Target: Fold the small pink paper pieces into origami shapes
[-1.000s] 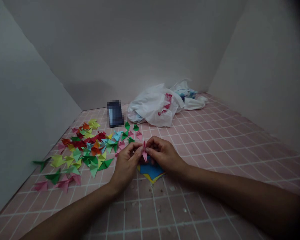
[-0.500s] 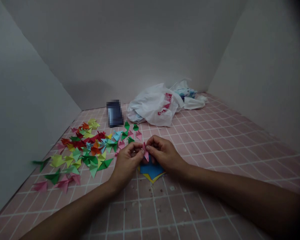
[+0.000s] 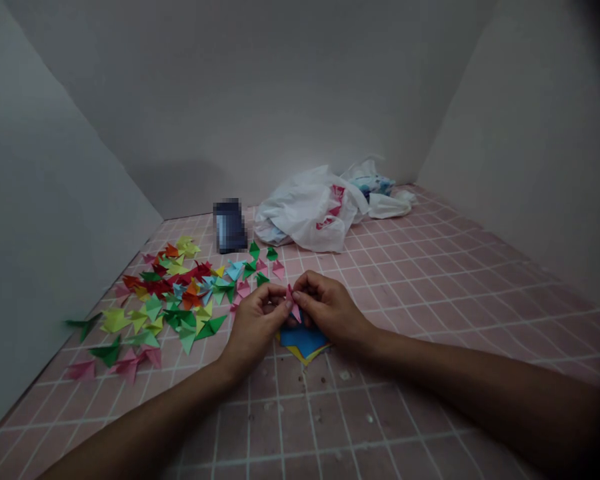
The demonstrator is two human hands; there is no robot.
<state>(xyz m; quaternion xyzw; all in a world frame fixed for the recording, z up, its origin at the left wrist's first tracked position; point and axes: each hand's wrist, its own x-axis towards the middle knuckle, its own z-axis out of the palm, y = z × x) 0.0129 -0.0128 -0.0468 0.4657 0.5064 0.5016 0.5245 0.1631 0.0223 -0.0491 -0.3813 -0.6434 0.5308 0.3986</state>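
A small folded piece of pink origami paper (image 3: 295, 309) is pinched between my two hands near the middle of the view. My left hand (image 3: 259, 320) grips its left side with thumb and fingers closed. On the other side, the thumb and fingertips of my right hand (image 3: 327, 307) press on the paper. Below both hands lie blue and yellow paper sheets (image 3: 304, 343), partly covered by the fingers. To the left spreads a crowd of folded paper cranes (image 3: 186, 337) in green, yellow, red, pink and blue.
A dark upright object, pixelated (image 3: 230, 227), stands behind the cranes. White plastic bags (image 3: 305, 210) with red print lie at the back, beside a bluish crumpled bundle (image 3: 373, 183). The pink checked surface (image 3: 420, 413) meets walls at the left, back and right.
The pink paper's lower tip has shifted slightly to the right between my fingers. Both hands stay almost in the same place.
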